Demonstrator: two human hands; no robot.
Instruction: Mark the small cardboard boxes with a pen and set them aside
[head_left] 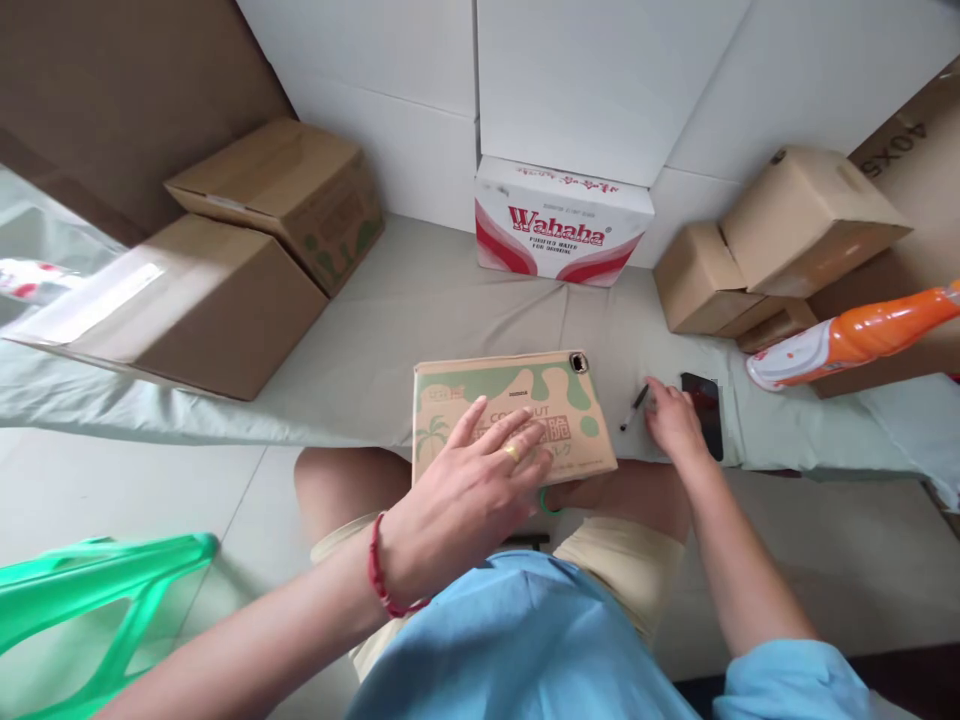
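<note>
Head view. One printed box (525, 385) lay at the near edge of the cloth (420, 320), just above the person's knees. The left hand (472, 490) lay flat on the box's lid, palm down and fingers spread, pressing and not gripping. The box extended beyond the fingertips, away from the person and to the right. One ring (512, 452) sat on a finger and one red bracelet (379, 580) on the wrist.

The right hand (675, 425) rested palm down on the cloth, just right of the box, between one pen (634, 410) and one phone (711, 420). Its fingertips met the pen's far end. It could not be told whether they pinched the pen or only touched it. The phone lay just beside the hand, at its right edge.

Count of other items:
- One Wahaha carton (559, 220) against the back wall.
- Two brown cartons at left, the smaller (292, 195) resting on the larger (202, 300).
- Three brown cartons at right (810, 215), stacked loosely.
- One orange bottle (855, 340) lying beside the right-hand cartons.
- One green stool (97, 600) on the floor at lower left.
</note>
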